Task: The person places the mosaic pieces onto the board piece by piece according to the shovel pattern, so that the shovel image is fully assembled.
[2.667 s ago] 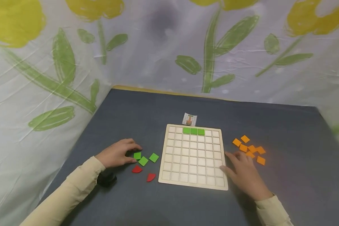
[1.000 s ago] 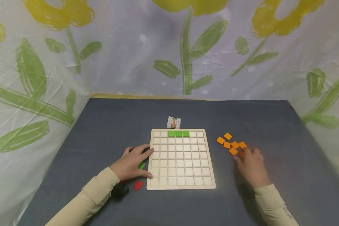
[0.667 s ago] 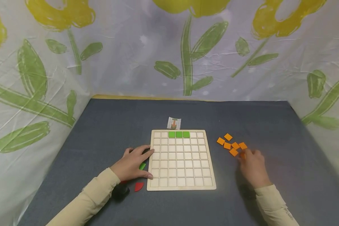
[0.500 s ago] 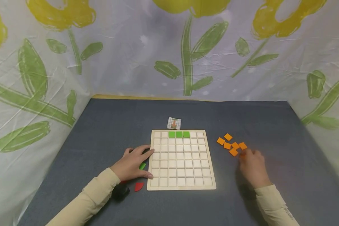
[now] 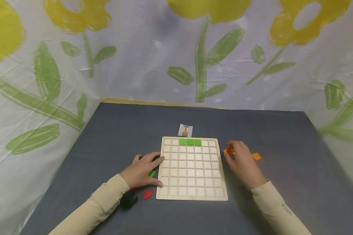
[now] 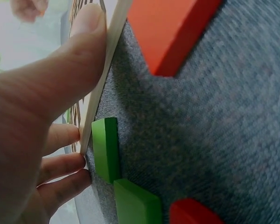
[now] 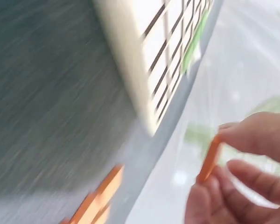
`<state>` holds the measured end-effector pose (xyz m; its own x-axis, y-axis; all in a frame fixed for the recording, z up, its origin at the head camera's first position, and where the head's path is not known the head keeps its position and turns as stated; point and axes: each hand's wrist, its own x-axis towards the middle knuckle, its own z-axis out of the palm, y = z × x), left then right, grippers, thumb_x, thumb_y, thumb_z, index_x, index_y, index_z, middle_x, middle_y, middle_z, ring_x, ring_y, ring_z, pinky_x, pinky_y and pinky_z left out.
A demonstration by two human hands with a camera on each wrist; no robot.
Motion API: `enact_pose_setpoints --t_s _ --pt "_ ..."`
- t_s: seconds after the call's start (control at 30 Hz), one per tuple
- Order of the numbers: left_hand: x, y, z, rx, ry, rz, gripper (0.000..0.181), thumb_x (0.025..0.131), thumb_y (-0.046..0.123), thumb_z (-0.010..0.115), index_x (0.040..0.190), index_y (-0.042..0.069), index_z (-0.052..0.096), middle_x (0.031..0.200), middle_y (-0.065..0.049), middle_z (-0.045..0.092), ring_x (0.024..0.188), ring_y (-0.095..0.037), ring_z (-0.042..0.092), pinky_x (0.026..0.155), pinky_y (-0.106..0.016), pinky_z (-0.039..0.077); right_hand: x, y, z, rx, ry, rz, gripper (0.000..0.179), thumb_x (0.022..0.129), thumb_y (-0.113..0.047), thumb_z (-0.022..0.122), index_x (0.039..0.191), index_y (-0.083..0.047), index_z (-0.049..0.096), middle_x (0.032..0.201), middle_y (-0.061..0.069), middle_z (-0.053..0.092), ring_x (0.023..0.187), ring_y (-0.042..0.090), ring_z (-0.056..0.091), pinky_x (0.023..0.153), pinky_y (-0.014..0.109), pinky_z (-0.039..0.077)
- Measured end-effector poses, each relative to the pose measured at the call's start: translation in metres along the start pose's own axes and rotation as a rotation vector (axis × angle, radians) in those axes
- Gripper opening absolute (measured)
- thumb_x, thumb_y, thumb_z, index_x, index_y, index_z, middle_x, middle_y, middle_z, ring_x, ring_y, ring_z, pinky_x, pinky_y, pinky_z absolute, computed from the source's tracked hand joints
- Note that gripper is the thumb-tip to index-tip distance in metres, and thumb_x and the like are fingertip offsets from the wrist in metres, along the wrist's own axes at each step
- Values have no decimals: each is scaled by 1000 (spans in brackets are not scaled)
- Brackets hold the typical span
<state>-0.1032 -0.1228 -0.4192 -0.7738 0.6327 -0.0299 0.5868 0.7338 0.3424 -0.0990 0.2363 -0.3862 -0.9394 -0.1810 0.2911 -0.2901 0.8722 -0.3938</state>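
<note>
A pale wooden grid board [image 5: 191,171] lies in the middle of the dark table. Three green square tiles [image 5: 190,142] fill the centre cells of its far row. My left hand [image 5: 141,171] rests at the board's left edge, thumb and fingers spread, with fingertips on the rim. Under and beside that hand lie loose green tiles [image 6: 106,149] and red quarter-round pieces [image 5: 148,195]. Just off the board's right side, my right hand [image 5: 243,163] pinches an orange square tile [image 7: 209,161] between thumb and fingers. The hand hides most of the loose orange tiles [image 5: 256,156] below it.
A small printed card [image 5: 185,130] with a coloured grid picture lies beyond the board's far edge. Below my left wrist is a black object [image 5: 128,199]. A white cloth wall [image 5: 147,65] painted with flowers borders the table at the back and sides.
My right hand took an orange tile from the pile's near right end, then moved left and away over the pile towards the board. My left hand went from the green tiles to the board's edge.
</note>
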Motion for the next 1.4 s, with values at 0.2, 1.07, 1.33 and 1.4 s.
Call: enact_pose_setpoints --t_s 0.2,1.07,1.33,1.4 --pt "1 1 -1 -4 -10 -9 93 72 57 75 145 9 42 145 -15 41 131 -26 44 98 -57 30 27 -24 20 -14 -3 -288 29 82 -2 73 107 2 58 96 12 59 86 24 54 72 35 49" --pt "0 2 1 11 -12 -43 94 71 59 74 145 10 43 146 -13 41 131 -25 44 97 -57 30 66 -45 61 9 -373 -409 25 86 -5 70 110 -2 61 102 9 65 93 22 61 82 35 51" --pt "0 1 0 9 -16 -52 94 71 59 74 145 10 43 146 -13 41 131 -25 43 98 -57 30 70 -48 64 11 -362 -441 27 84 -2 71 109 -2 62 102 9 66 94 22 62 83 34 51" --pt "0 1 0 6 -19 -49 94 71 59 74 145 11 43 147 -13 40 132 -25 43 98 -58 30 70 -49 64 11 -359 -449 27 84 -1 72 109 -2 63 101 9 66 93 22 61 82 33 51"
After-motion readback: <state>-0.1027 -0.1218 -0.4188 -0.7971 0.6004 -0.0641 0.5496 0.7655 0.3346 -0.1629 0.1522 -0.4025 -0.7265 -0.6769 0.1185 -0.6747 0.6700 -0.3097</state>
